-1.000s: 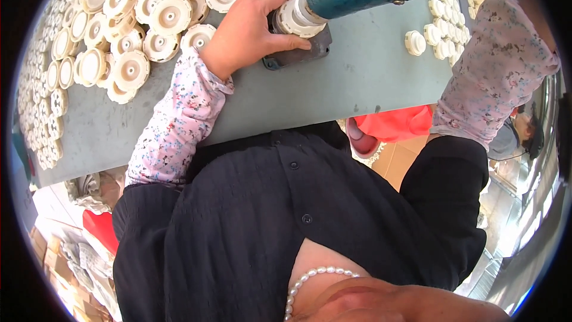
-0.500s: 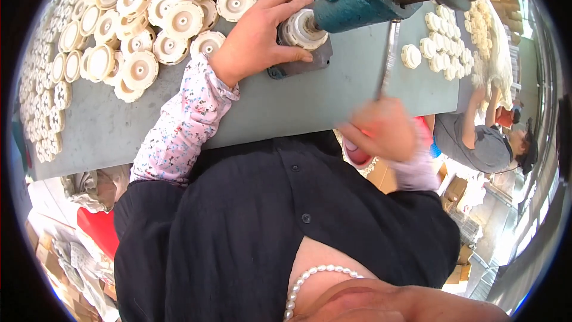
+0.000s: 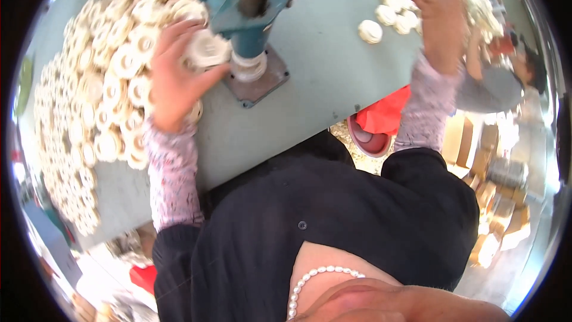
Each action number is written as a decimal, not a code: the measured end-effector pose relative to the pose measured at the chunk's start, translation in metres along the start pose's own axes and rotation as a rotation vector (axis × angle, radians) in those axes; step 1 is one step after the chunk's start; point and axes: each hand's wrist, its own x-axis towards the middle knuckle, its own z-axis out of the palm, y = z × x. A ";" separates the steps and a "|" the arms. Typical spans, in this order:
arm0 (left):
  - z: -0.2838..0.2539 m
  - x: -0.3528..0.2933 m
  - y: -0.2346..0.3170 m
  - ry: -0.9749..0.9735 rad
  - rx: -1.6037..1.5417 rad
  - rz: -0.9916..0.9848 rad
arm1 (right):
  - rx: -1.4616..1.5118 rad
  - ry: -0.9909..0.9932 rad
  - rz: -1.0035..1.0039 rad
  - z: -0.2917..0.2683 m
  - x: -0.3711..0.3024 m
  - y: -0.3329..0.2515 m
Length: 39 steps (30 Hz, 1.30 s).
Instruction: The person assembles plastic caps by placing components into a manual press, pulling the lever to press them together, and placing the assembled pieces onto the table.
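A teal bench press (image 3: pixel 249 30) stands on a small metal base plate (image 3: pixel 262 86). Directly beneath its ram sits a cream ring-shaped part (image 3: pixel 248 67). Just left of the press, my left hand (image 3: pixel 173 77) has its thumb and fingers around a cream round disc (image 3: pixel 207 49), which is slightly blurred. My right hand (image 3: pixel 442 21) is raised at the far right with its fingers apart, next to a small group of cream round parts (image 3: pixel 387 16). Nothing shows in its grasp, though motion blurs the fingertips.
A large heap of cream round parts (image 3: pixel 116 92) covers the left of the grey table (image 3: pixel 322 59). One part (image 3: pixel 370 31) lies apart on the right. Below the table edge are a reddish bowl (image 3: pixel 370 142) and red cloth (image 3: pixel 386 110). A co-worker in grey (image 3: pixel 491 86) is at right.
My right hand has left the press's lever and moved up to the right. My left hand has moved away from the press base, with a disc in its fingers. The view has shifted and turned.
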 end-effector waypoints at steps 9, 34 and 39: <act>0.050 -0.035 0.038 0.149 -0.165 -0.095 | -1.338 0.195 0.190 -0.080 -0.097 0.205; 0.072 -0.047 0.025 -0.015 -0.433 -0.216 | -0.201 -0.140 0.621 0.112 -0.136 0.034; 0.057 -0.058 0.033 -0.039 -0.502 -0.159 | -0.486 -0.281 -0.359 0.153 -0.109 0.051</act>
